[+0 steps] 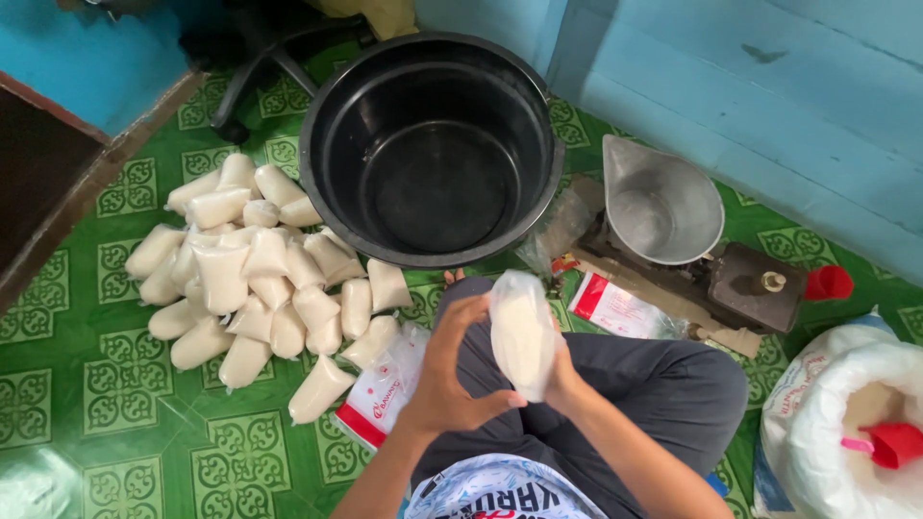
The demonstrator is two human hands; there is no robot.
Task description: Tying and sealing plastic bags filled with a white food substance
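Just in front of the black basin (pixel 327 183), the left hand (pixel 452 370) curls loosely beside a filled clear plastic bag (pixel 522 332) that the right hand (pixel 562 380) grips from behind.

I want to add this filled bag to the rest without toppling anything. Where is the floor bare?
Bare green patterned tile floor lies left of and below the heap of white filled plastic bags. It is crowded between the round black plastic tub, the grey metal balance scale and the person's knees.
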